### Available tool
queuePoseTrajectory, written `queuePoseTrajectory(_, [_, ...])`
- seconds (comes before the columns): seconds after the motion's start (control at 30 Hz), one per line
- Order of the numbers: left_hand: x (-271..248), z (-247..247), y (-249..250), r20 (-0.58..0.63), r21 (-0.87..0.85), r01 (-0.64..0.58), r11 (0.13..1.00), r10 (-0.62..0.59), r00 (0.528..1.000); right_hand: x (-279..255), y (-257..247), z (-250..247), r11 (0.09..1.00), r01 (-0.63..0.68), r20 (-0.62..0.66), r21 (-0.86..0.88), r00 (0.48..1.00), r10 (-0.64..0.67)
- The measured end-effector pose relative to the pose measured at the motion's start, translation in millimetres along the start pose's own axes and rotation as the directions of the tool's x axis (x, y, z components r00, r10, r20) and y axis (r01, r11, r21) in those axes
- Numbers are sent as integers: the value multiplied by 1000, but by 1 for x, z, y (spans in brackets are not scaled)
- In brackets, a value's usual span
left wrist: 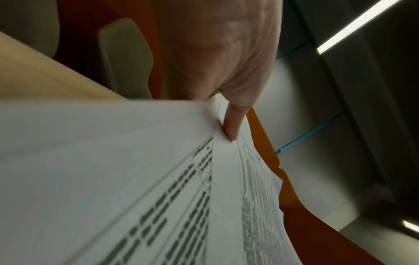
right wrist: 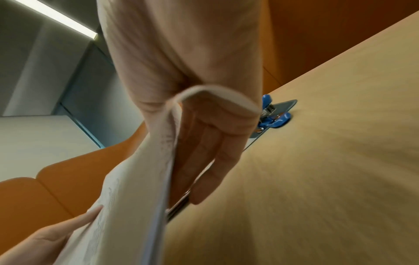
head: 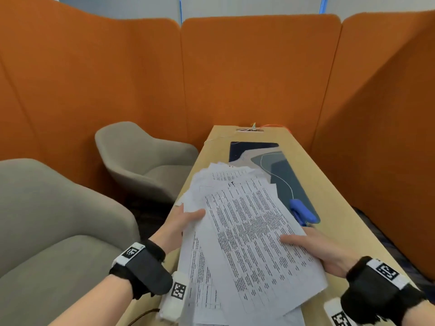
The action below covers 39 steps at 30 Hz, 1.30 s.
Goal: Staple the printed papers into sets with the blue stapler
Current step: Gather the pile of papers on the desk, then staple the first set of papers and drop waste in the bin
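Note:
A loose stack of printed papers is held above the wooden table, fanned out at its far end. My left hand grips the stack's left edge, thumb on top. My right hand grips the right edge, thumb over the top sheet and fingers underneath the papers. The blue stapler lies on the table just beyond my right hand, on a dark patterned mat; the stapler also shows behind my right fingers. More sheets lie flat under the lifted stack.
Two grey armchairs stand left of the table. Orange padded partitions wall in the booth. A thin white cable runs across the mat. A cable port sits at the table's far end.

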<state>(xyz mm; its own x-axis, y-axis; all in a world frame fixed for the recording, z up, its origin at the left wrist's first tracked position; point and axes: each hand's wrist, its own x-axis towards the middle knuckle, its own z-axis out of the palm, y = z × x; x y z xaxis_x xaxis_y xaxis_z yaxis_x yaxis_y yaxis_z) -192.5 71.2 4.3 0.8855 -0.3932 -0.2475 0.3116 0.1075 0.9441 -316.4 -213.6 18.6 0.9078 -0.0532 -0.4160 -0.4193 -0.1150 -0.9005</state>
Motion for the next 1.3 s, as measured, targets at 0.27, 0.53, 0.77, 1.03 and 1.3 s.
queuePoseTrajectory(0.27, [10, 5, -1, -108, 229, -73, 971, 100, 989, -8, 13, -12, 994, -85, 82, -71, 992, 91])
queuePoseTrajectory(0.53, [24, 17, -25, -108, 898, 9, 439, 200, 974, 73, -15, -62, 591, -209, -442, -779, 851, -282])
queuePoseTrajectory(0.77, [-4, 49, -57, 195, 972, -213, -100, -171, 966, 121, -17, -51, 508, -387, -505, -770, 855, -114])
queuePoseTrajectory(1.03, [3, 52, -54, 189, 946, -211, -244, -114, 975, 118, -5, -57, 890, -295, -502, -347, 860, 89])
queuePoseTrajectory(1.3, [-9, 72, -60, 242, 947, -265, -181, -140, 960, 45, -1, -3, 812, -7, -213, 584, 964, 161])
